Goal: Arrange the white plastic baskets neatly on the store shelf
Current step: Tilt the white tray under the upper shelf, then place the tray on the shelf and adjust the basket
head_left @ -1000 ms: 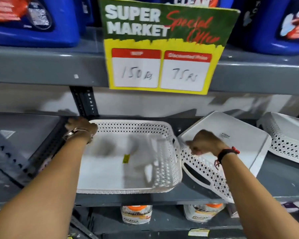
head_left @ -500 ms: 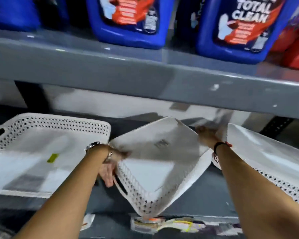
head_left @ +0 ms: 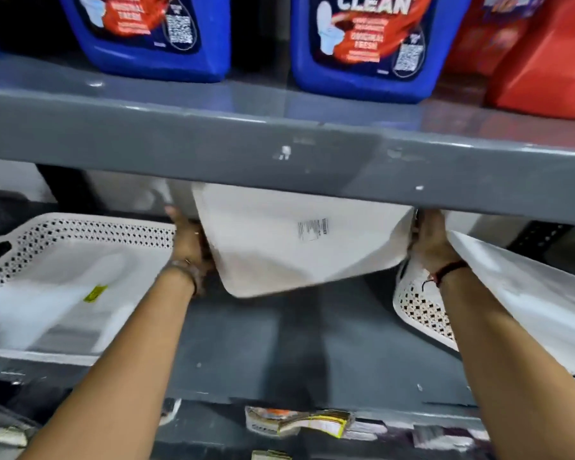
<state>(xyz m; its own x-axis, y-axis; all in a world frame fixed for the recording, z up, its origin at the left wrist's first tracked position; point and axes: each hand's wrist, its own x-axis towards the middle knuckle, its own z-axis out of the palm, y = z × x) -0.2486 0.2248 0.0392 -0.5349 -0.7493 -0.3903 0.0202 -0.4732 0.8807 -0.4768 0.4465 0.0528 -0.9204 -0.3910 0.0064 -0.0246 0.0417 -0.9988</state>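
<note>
Hands are clamping the middle basket (head_left: pixel 299 247) between them, left hand (head_left: pixel 190 240) and right hand (head_left: pixel 429 240) on opposite sides, so I'm lowering it evenly onto the bare shelf (head_left: pixel 279 353), square with the neighbouring basket (head_left: pixel 57 287).

A shop — stocked shelf (head_left: pixel 279 154), detergent jugs (head_left: pixel 365 44).

Both hands (head_left: pixel 188 240) (head_left: pixel 430 242) raised, gripping.
</note>
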